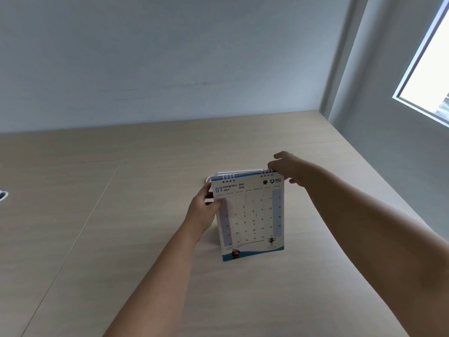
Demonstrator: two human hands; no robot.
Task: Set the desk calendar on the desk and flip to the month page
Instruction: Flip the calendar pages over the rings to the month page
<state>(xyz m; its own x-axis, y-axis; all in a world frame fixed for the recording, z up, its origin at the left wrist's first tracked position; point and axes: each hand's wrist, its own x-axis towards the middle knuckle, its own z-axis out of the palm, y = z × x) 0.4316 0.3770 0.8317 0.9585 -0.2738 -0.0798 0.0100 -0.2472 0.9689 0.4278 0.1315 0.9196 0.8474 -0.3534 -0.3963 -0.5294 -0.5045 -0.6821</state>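
Your left hand grips the July 2026 desk calendar standing on the bench, your right hand pinching its top-right corner, so next confirm the month and release.

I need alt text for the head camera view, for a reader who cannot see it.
A white spiral-bound desk calendar stands on a pale wooden desk, showing July 2026. The left hand grips its left edge; the right hand holds its top right corner at the wire binding. A window is at right.

Desk calendar upright on desk, July page
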